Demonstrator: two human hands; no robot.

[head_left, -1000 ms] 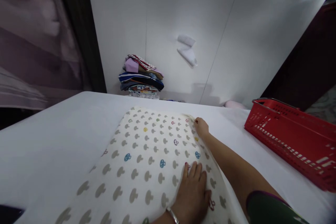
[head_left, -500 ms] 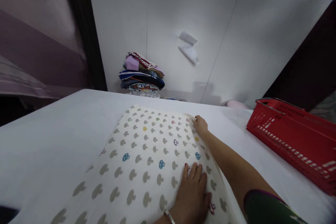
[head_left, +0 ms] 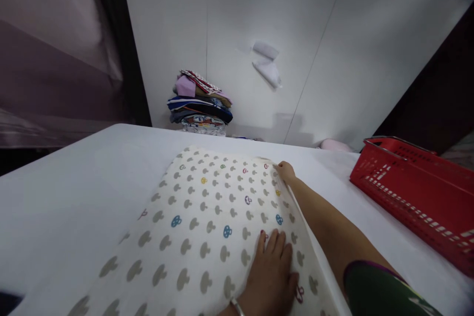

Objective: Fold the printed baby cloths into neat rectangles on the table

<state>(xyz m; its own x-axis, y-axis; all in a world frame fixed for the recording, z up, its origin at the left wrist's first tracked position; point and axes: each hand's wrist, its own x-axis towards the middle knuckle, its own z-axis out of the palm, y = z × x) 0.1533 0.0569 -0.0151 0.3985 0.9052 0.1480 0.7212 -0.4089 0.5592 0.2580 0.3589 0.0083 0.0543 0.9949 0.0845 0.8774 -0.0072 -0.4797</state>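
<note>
Head view: mushroom-print cloth [head_left: 217,210] is lying on the white table [head_left: 85,182]. Left hand [head_left: 272,271] is resting flat on it, fingers extended; right hand [head_left: 286,173] is pinching its far right corner. Steady palm, gentle edge tension: probably avoiding creases best.

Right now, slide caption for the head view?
Left hand flat on mushroom-print cloth, right hand holding its far corner.

Two bare hands [head_left: 270,274] are showing, alongside one cream mushroom-printed cloth [head_left: 217,207], one red perforated plastic basket [head_left: 418,187], one multicoloured folded-fabric stack [head_left: 202,103], one slim silver-coloured bangle [head_left: 237,307] and one flat white bench [head_left: 92,182].
</note>
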